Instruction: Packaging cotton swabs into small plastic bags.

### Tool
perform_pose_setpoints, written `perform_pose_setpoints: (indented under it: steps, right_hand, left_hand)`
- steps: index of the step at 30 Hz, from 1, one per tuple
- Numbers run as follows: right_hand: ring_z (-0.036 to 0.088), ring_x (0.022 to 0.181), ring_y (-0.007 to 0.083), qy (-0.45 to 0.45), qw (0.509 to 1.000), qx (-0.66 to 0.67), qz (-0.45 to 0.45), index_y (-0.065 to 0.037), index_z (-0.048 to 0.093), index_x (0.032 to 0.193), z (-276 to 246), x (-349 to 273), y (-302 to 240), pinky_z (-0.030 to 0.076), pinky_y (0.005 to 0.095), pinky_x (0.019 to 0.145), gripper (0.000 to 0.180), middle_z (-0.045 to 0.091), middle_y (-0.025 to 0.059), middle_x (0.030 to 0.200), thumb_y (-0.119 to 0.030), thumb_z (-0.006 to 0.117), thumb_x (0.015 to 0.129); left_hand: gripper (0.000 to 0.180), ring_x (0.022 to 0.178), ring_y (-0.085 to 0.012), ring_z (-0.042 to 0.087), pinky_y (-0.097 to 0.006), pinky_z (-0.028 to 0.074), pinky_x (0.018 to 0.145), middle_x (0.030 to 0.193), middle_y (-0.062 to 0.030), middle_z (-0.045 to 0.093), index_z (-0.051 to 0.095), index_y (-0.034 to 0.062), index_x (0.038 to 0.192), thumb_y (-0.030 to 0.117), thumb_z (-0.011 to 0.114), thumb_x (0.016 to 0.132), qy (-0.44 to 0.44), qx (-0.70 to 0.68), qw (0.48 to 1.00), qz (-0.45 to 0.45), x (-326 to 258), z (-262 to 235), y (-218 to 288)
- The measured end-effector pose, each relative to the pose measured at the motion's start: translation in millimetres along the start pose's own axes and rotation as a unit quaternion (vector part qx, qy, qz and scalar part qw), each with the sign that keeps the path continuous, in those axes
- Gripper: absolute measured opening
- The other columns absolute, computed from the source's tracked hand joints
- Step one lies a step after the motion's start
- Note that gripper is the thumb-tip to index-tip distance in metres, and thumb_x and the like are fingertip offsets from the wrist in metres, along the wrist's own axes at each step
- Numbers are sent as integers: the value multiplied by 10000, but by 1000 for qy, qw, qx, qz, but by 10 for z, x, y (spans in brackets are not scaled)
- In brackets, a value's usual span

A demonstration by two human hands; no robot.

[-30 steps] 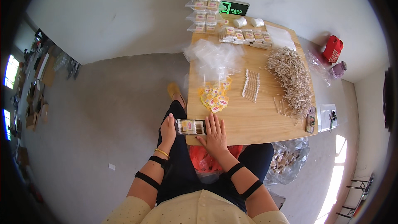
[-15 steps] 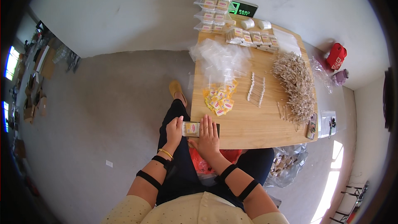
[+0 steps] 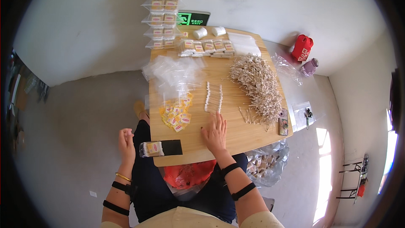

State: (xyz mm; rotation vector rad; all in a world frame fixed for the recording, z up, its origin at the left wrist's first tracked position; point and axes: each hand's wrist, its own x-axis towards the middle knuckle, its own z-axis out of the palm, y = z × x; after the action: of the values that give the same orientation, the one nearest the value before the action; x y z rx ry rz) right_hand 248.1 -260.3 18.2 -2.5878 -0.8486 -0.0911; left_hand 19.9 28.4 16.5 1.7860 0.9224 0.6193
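Observation:
I sit at a wooden table (image 3: 253, 133). My left hand (image 3: 126, 142) hangs just off the table's left front corner, fingers loosely apart, holding nothing. Right beside it a small clear packet of cotton swabs (image 3: 151, 148) lies on a black flat block (image 3: 171, 147) at the table's front edge. My right hand (image 3: 215, 132) rests flat on the wood, fingers spread, just below a neat row of cotton swabs (image 3: 214, 97). Yellow label slips (image 3: 175, 116) lie to its left.
A large heap of cotton swabs (image 3: 258, 85) fills the table's right side, clear bags (image 3: 173, 74) the left. Finished packets (image 3: 206, 46) line the far edge, with more stacked beyond (image 3: 162, 12). A phone (image 3: 283, 121) lies at the right edge. A red bag (image 3: 303, 47) stands on the floor.
Both hands held the swab packet at the table edge. Now it lies on the black block, my left hand has pulled away to the left, and my right hand has moved onto the table.

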Motion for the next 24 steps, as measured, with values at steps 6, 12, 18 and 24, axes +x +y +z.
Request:
perform_pose_setpoints:
  steps: [6,12,18,24]
  right_hand:
    - [235,1545,388,-15,998,-64,10,-159,354,1613,-55,134,307,151,558,1270,732,253,174,1677,-432,594,977]
    - [246,1550,359,3,999,-52,-2,-180,370,1610,-20,109,271,147,550,1275,692,270,156,1678,-444,554,997]
    - [257,1554,332,-2,999,-49,8,-186,381,1606,-9,124,278,146,546,1277,663,295,143,1673,-428,520,1005]
    - [262,1554,322,-8,1000,-26,6,-183,414,1589,-31,108,313,146,545,1277,645,300,143,1670,-395,541,994]
  left_hand:
    - [281,991,-281,623,-384,506,888,1125,-146,608,571,36,1256,163,628,1012,-143,32,966,213,-116,848,1211]
    - [473,1304,-401,500,-493,405,1103,1386,-205,527,525,5,1363,241,663,977,-233,131,905,332,-87,1879,1230]
    - [627,1527,-400,274,-583,183,1257,1614,-183,355,451,67,1526,434,547,1027,-197,300,855,374,-12,2411,1047]
    - [658,1569,-384,191,-599,99,1274,1667,-137,310,428,120,1569,514,471,1044,-202,320,851,363,-37,2439,1013]
